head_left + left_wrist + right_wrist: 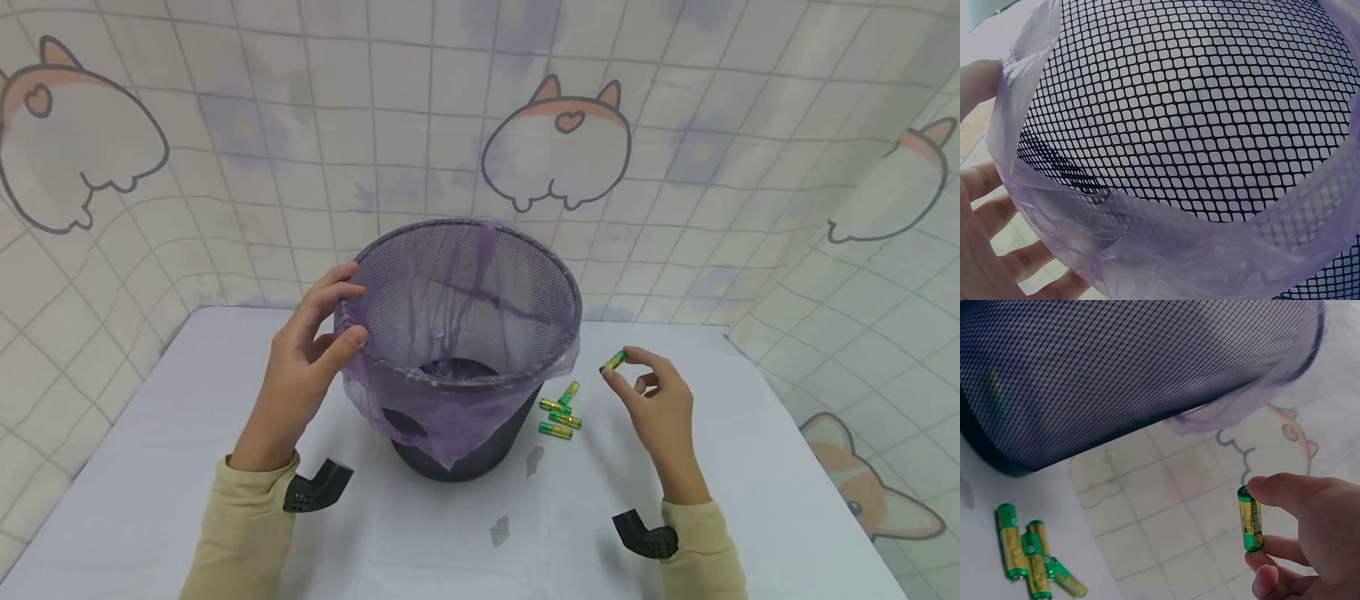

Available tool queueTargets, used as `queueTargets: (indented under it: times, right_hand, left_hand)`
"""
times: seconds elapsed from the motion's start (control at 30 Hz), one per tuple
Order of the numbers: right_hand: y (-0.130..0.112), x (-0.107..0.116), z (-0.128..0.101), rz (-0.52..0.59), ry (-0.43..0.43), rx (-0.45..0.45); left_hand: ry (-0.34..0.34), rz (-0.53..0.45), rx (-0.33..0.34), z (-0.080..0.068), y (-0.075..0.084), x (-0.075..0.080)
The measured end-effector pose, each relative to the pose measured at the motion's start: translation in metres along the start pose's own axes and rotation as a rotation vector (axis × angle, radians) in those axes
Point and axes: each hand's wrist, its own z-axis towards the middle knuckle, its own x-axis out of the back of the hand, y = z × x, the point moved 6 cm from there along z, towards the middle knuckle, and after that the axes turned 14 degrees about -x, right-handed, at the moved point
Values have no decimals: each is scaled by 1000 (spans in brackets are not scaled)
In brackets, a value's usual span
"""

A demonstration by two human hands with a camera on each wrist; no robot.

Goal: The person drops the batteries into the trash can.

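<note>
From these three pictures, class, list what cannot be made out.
- Print on the green-and-gold battery pinched by the right hand: too small.
- Black mesh bin's inside bottom: veiled by the purple plastic liner.
- Left hand: cut off at the wrist view's edge.

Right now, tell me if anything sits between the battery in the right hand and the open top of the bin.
Nothing visible does. The right hand pinches the battery just outside the bin, whose lined mouth is open; the left hand grips the far rim.

Green-gold battery [1250, 519] pinched upright in right hand [660, 408]; black mesh bin [480, 275], purple liner, seemingly tilted, left hand [303, 367] on rim
</note>
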Motion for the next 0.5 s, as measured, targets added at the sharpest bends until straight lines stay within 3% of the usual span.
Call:
queueTargets:
  times: [0.3,0.5]
  right_hand:
    - [-24,17,-13,91,53,130]
    - [-35,25,-21,120,71,164]
  left_hand:
    - [1,-8,-7,1,1,0]
    - [0,-7,-1,0,1,0]
